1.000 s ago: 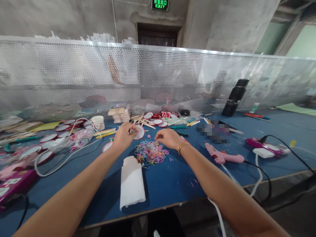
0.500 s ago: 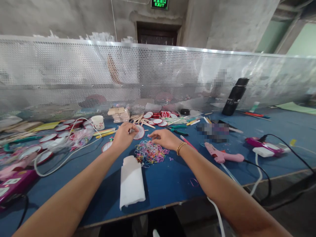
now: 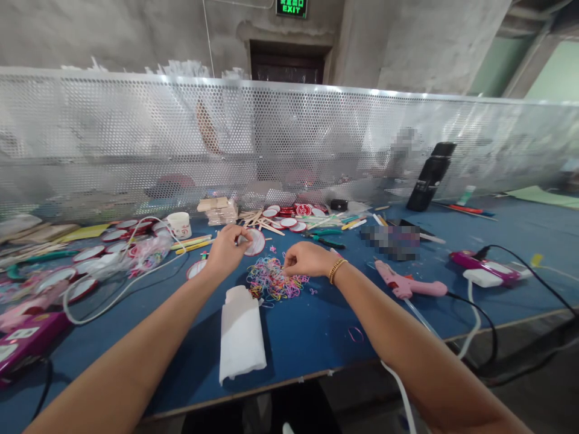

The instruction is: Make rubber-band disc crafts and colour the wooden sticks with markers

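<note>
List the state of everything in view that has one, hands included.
Left hand: fingers curled by a red-rimmed disc, hold unclear
Right hand: fingers bent over the colourful bands, hold unclear
Colourful bands: loose pile
White bundle: folded, lying down
White cup: upright
Black bottle: capped, standing
Pink glue gun: lying, corded, power unclear
Exit sign: lit

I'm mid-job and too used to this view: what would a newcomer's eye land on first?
Probably the multicoloured heap of small thin bands on the blue tabletop, with the person's right hand at its upper right edge. Next, perhaps the pink plastic glue gun right of that forearm, and the black cylindrical bottle farther back, near the perforated metal screen. Overhead, the green exit sign glows.
</note>
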The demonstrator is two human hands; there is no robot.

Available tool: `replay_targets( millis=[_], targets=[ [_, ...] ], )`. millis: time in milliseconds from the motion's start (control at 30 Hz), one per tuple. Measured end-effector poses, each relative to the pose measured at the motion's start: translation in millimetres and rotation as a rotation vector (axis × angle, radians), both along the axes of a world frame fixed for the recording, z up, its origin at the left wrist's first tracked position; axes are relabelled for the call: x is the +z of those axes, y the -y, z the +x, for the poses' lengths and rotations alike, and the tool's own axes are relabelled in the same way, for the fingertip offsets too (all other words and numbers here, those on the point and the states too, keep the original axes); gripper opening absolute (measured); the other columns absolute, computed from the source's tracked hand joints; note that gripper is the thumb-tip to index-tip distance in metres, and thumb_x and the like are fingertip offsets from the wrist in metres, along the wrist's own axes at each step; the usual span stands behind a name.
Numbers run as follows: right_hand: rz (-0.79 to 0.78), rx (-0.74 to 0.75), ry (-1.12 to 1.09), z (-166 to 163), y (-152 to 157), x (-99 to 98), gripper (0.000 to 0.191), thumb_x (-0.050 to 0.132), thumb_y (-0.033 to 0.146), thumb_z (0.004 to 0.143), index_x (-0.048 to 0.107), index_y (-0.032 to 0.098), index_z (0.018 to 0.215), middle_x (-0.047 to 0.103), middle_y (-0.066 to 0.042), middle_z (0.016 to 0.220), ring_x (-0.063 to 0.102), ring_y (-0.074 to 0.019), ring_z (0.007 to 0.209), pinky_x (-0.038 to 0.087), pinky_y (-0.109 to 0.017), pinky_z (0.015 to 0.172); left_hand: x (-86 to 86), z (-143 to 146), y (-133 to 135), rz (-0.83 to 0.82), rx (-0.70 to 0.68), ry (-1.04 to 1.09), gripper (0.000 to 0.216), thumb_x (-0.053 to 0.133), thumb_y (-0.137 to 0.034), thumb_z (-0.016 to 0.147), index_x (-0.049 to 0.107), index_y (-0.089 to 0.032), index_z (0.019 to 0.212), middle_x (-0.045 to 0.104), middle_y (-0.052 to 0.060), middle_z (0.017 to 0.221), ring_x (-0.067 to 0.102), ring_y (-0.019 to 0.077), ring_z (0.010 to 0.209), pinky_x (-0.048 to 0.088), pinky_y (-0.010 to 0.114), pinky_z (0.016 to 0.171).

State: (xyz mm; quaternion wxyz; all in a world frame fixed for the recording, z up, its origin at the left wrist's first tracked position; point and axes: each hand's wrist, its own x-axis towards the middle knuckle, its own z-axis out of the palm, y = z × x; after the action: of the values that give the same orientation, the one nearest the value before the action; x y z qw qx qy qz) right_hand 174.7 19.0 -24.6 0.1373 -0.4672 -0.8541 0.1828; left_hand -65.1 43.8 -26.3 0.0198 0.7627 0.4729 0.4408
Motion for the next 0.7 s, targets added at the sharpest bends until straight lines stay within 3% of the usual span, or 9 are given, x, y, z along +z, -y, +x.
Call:
replay_targets(
  millis=[233, 467, 700],
  targets=[
    [0.077, 0.032, -0.068, -3.0, 1.9, -1.7, 0.008, 0.064, 0.017, 0.071, 0.072, 0.018, 0.070, 0.072, -0.001, 0.070, 0.060, -0.0119, 0.062, 0.037, -0.022, 0.056, 1.6, 0.1, 0.9, 0.001, 0.023, 0.037, 0.007, 0.068, -0.016, 0.072, 0.065, -0.020, 0.077, 0.060, 0.000, 0.082, 0.053, 0.0160, 0.076, 0.042, 0.029, 0.073],
    [0.088, 0.048, -0.332, 5.2, -5.1, -2.2, 0.008, 0.062, 0.022, 0.077, 0.069, 0.017, 0.077, 0.070, -0.003, 0.075, 0.060, -0.0120, 0.068, 0.045, -0.024, 0.065, -2.1, -0.5, -5.0, -0.083, 0.016, 0.186, 0.007, 0.064, -0.023, 0.077, 0.067, -0.019, 0.082, 0.064, 0.001, 0.080, 0.055, 0.0154, 0.072, 0.045, 0.029, 0.071],
    [-0.016, 0.063, -0.557, 2.2, -6.2, -1.0, 0.013, 0.068, 0.027, 0.076, 0.066, 0.014, 0.078, 0.068, -0.004, 0.076, 0.058, -0.0109, 0.067, 0.047, -0.025, 0.066, -5.5, 0.3, -4.0, -0.130, -0.040, 0.229, 0.017, 0.060, -0.021, 0.078, 0.073, -0.019, 0.088, 0.064, 0.003, 0.082, 0.054, 0.0137, 0.066, 0.046, 0.027, 0.062]
  ],
)
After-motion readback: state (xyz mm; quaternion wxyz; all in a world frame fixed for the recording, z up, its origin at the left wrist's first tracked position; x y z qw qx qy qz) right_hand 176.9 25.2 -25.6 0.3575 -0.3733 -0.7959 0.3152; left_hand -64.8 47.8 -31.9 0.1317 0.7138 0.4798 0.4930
